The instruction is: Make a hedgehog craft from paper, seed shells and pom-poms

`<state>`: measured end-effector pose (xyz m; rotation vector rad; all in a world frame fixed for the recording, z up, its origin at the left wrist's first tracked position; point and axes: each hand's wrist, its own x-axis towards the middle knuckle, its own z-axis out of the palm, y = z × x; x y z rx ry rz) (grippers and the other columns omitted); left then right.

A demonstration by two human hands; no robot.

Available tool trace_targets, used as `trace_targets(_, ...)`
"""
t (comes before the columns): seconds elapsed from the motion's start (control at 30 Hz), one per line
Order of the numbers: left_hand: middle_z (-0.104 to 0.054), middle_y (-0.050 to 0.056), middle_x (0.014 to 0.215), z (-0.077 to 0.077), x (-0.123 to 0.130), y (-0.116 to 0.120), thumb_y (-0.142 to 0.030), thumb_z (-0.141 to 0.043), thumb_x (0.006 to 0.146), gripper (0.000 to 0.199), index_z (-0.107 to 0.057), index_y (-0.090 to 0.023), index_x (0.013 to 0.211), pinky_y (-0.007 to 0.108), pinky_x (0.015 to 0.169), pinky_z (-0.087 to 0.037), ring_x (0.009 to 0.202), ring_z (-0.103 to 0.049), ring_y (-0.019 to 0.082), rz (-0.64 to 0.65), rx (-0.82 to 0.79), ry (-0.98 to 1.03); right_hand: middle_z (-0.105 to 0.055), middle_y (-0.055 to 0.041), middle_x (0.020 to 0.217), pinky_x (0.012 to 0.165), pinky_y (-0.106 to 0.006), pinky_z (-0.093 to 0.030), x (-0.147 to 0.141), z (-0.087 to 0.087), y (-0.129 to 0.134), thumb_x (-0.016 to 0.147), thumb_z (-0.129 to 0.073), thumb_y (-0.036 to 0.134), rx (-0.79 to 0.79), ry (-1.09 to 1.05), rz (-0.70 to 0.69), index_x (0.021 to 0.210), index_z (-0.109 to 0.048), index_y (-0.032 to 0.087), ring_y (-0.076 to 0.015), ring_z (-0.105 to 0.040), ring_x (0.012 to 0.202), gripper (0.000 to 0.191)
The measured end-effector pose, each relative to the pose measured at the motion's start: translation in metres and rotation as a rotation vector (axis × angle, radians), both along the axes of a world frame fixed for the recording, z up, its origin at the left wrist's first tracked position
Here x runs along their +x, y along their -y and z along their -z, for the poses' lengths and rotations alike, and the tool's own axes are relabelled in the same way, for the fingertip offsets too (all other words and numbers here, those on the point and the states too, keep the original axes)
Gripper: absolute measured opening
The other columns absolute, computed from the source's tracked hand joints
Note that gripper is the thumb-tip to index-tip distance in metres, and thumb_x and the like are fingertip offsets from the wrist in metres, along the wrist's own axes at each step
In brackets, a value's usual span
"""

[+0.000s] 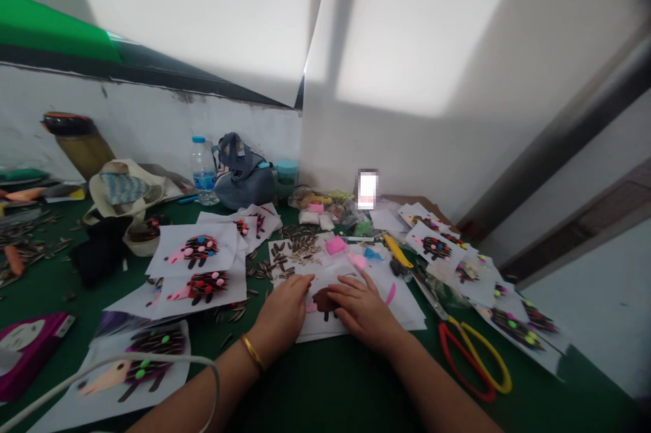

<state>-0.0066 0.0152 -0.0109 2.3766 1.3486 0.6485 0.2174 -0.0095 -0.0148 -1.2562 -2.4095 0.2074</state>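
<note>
A brown clay animal shape (322, 300) with a pink snout and dark feet lies on a white sheet of paper (315, 336) in front of me. My right hand (363, 304) rests over its right side, fingers stretched out and spread, the tips touching the brown clay. To the left, my left hand (287, 305) lies on the paper's edge beside the pink snout, its fingers extended and partly turned away. Neither hand seems to hold anything. Just beyond the hands are striped sunflower seeds (295, 246), a pink clay lump (336, 244) and a blue clay piece (373, 254).
Finished hedgehog pictures are stacked left (167, 243) and right (472, 277). Red-and-yellow scissors (465, 345) and a yellow cutter (398, 250) lie right. A white cable (152, 356) crosses the front left. A water bottle (204, 175) and blue bag (244, 179) stand by the wall.
</note>
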Motion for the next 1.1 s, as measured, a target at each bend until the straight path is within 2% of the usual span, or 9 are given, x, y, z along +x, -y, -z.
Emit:
trace_targets(0.2, -0.062, 0.008, 0.115, 0.004, -0.001, 0.000, -0.005, -0.041, 0.083, 0.043, -0.055, -0.017, 0.121, 0.035, 0.098, -0.043, 0.108, -0.055, 0.019, 0.027, 0.043, -0.053, -0.062, -0.0013, 0.126, 0.113, -0.058, -0.009, -0.002, 0.001, 0.000, 0.092, -0.049, 0.032, -0.019, 0.022, -0.004, 0.122, -0.060, 0.032, -0.0252, -0.044, 0.129, 0.032)
trace_targets(0.3, -0.062, 0.007, 0.114, 0.003, 0.000, 0.002, -0.005, -0.042, 0.083, 0.043, -0.055, -0.019, 0.121, 0.033, 0.096, -0.044, 0.106, -0.056, 0.019, 0.039, 0.040, -0.038, -0.062, -0.0044, 0.127, 0.112, -0.056, -0.014, 0.003, 0.009, -0.003, 0.093, -0.048, 0.032, 0.019, -0.015, 0.053, 0.124, -0.059, 0.028, -0.0249, -0.046, 0.127, 0.033)
trace_targets(0.43, -0.062, 0.007, 0.108, -0.001, 0.001, 0.004, -0.014, -0.043, 0.087, 0.033, -0.058, -0.021, 0.116, 0.034, 0.092, -0.045, 0.102, -0.057, 0.020, 0.026, 0.084, -0.014, -0.062, -0.0080, 0.126, 0.110, -0.053, -0.025, 0.007, 0.020, -0.008, 0.094, -0.045, 0.032, 0.054, -0.014, 0.097, 0.128, -0.056, 0.024, -0.0238, -0.052, 0.122, 0.037)
trace_targets(0.6, -0.061, 0.008, 0.104, -0.020, 0.001, 0.008, -0.023, -0.043, 0.090, 0.027, -0.062, -0.019, 0.110, 0.035, 0.091, -0.045, 0.099, -0.057, 0.021, -0.055, 0.116, -0.071, -0.062, -0.0084, 0.125, 0.107, -0.046, -0.034, 0.006, 0.024, -0.011, 0.095, -0.043, 0.031, 0.055, -0.018, 0.109, 0.129, -0.055, 0.022, -0.0225, -0.054, 0.117, 0.037)
trace_targets(0.7, -0.062, 0.009, 0.101, -0.037, -0.003, 0.002, -0.027, -0.042, 0.091, 0.026, -0.064, -0.020, 0.105, 0.036, 0.090, -0.044, 0.101, -0.057, 0.023, -0.065, 0.103, -0.208, -0.062, -0.0091, 0.125, 0.104, -0.044, -0.038, 0.006, 0.026, -0.012, 0.094, -0.044, 0.031, 0.050, -0.024, 0.111, 0.128, -0.056, 0.020, -0.0230, -0.054, 0.116, 0.037)
trace_targets(0.8, -0.063, 0.011, 0.097, -0.051, -0.011, -0.024, -0.029, -0.042, 0.091, 0.027, -0.067, -0.018, 0.091, 0.037, 0.083, -0.045, 0.094, -0.059, 0.024, -0.157, 0.044, -0.402, -0.062, -0.0096, 0.124, 0.103, -0.044, -0.039, 0.007, 0.028, -0.014, 0.094, -0.044, 0.030, 0.058, -0.024, 0.097, 0.127, -0.056, 0.019, -0.0236, -0.054, 0.115, 0.037)
trace_targets(0.87, -0.063, 0.016, 0.097, -0.055, -0.016, -0.053, -0.027, -0.042, 0.090, 0.028, -0.067, -0.014, 0.089, 0.039, 0.083, -0.044, 0.096, -0.059, 0.027, -0.206, 0.038, -0.430, -0.062, -0.0097, 0.124, 0.103, -0.043, -0.040, 0.008, 0.030, -0.015, 0.094, -0.044, 0.030, 0.063, -0.028, 0.091, 0.127, -0.056, 0.019, -0.0235, -0.054, 0.115, 0.037)
trace_targets(1.0, -0.061, 0.018, 0.107, -0.049, -0.011, -0.111, -0.028, -0.042, 0.091, 0.030, -0.063, -0.010, 0.103, 0.040, 0.084, -0.043, 0.101, -0.058, 0.029, -0.276, 0.046, -0.434, -0.062, -0.0099, 0.124, 0.102, -0.043, -0.040, 0.008, 0.029, -0.015, 0.093, -0.045, 0.029, 0.064, -0.049, 0.099, 0.126, -0.056, 0.019, -0.0231, -0.054, 0.115, 0.037)
trace_targets(1.1, -0.059, 0.014, 0.115, -0.040, 0.002, -0.137, -0.030, -0.045, 0.090, 0.029, -0.060, -0.016, 0.110, 0.036, 0.090, -0.040, 0.108, -0.054, 0.026, -0.261, 0.067, -0.420, -0.061, -0.0094, 0.124, 0.103, -0.043, -0.038, 0.008, 0.028, -0.015, 0.092, -0.046, 0.030, 0.062, -0.047, 0.092, 0.126, -0.056, 0.020, -0.0228, -0.053, 0.115, 0.037)
